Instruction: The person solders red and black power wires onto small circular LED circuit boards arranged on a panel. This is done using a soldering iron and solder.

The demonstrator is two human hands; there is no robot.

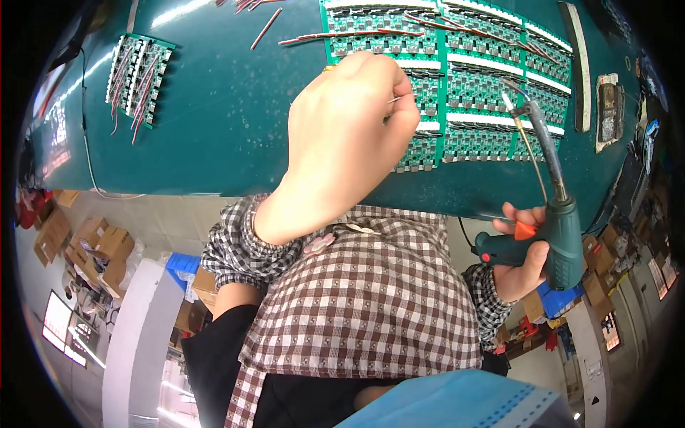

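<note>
My left hand [346, 125] is closed in a pinch over the left part of several green circuit boards [479, 91] set in rows. Between thumb and forefinger a short bit of thin wire [394, 100] shows; the rest is hidden by the hand. My right hand [524, 271] is wrapped round the handle of a dark green soldering gun [566, 246] with an orange trigger. Its tip and a thin feed tube point up at the right-hand boards, and I cannot tell whether they touch. Red, white and dark wires [349, 34] lie across the upper boards.
A smaller board group [140, 78] with wires attached lies at the far left of the green table [214, 135]. Loose wires [266, 29] rest near the top edge. A pale bar [575, 64] and a worn metal tray [609, 114] are at the right. Cardboard boxes [100, 239] stand beyond.
</note>
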